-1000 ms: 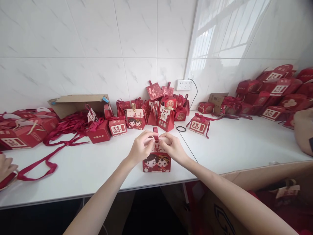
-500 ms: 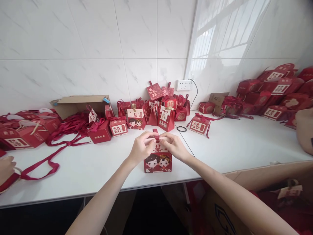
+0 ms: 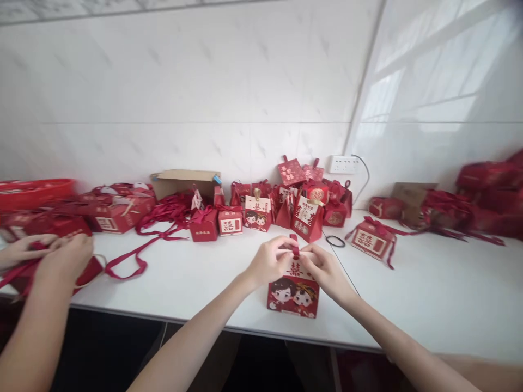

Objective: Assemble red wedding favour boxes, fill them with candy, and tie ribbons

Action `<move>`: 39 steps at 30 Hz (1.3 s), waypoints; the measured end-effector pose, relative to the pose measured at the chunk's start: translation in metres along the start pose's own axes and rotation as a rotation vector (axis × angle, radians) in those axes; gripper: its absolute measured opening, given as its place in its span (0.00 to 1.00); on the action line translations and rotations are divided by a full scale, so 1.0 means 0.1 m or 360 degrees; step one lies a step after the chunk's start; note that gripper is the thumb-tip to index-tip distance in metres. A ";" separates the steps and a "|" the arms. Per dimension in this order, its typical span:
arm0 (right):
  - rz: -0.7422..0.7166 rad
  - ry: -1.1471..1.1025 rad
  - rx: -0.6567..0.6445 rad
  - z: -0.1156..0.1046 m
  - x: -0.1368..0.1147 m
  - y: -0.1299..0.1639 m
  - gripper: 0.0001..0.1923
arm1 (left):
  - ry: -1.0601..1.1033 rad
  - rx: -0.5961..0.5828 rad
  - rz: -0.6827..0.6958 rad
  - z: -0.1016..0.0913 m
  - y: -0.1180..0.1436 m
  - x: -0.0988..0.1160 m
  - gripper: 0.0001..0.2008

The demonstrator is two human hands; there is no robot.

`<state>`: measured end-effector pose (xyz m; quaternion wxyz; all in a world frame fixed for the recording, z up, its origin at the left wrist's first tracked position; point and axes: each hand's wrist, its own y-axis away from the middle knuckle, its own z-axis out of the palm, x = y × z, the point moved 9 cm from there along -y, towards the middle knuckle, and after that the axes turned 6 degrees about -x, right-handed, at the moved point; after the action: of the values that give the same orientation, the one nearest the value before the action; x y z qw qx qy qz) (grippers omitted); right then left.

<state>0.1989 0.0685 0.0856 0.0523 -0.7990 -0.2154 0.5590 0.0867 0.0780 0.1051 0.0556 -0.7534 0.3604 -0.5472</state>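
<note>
A small red gift box point(image 3: 293, 294) with a cartoon couple on its front stands near the front edge of the white table point(image 3: 429, 305). My left hand point(image 3: 267, 262) and my right hand point(image 3: 327, 269) pinch the top of the box from either side, at its short red ribbon loop point(image 3: 294, 246). The fingers cover the box's top flaps.
Many red gift boxes point(image 3: 306, 209) cluster at the back by the tiled wall, with an open cardboard box point(image 3: 183, 182), loose red ribbons point(image 3: 155, 239) and a black ring point(image 3: 336, 240). Another person's hands point(image 3: 61, 256) work a red box at the left. More red boxes point(image 3: 486, 196) lie right.
The view has swung left and tilted up, blurring the edges. The other person's hands and forearm have come into view at the left. My hands stay on the box top.
</note>
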 end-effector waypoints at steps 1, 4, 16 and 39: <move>0.0005 0.0025 0.0004 0.00 0.00 0.01 0.16 | 0.0009 0.0016 -0.0013 0.00 0.01 -0.01 0.11; 0.0029 0.0044 -0.0029 0.02 0.02 0.02 0.17 | 0.0153 0.0085 -0.0112 -0.02 0.05 -0.09 0.18; 0.0102 -0.0121 -0.0063 0.02 0.13 -0.01 0.18 | 0.0554 0.0317 -0.0226 -0.02 0.11 -0.27 0.22; -0.0019 -0.0714 0.0141 -0.53 0.21 0.28 0.14 | 0.0046 -0.0055 -0.0314 0.12 0.60 -0.50 0.38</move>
<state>0.2615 0.0602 0.0784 0.0414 -0.6503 -0.2015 0.7313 0.0613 0.0610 0.0324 -0.0168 -0.7782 0.2946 -0.5545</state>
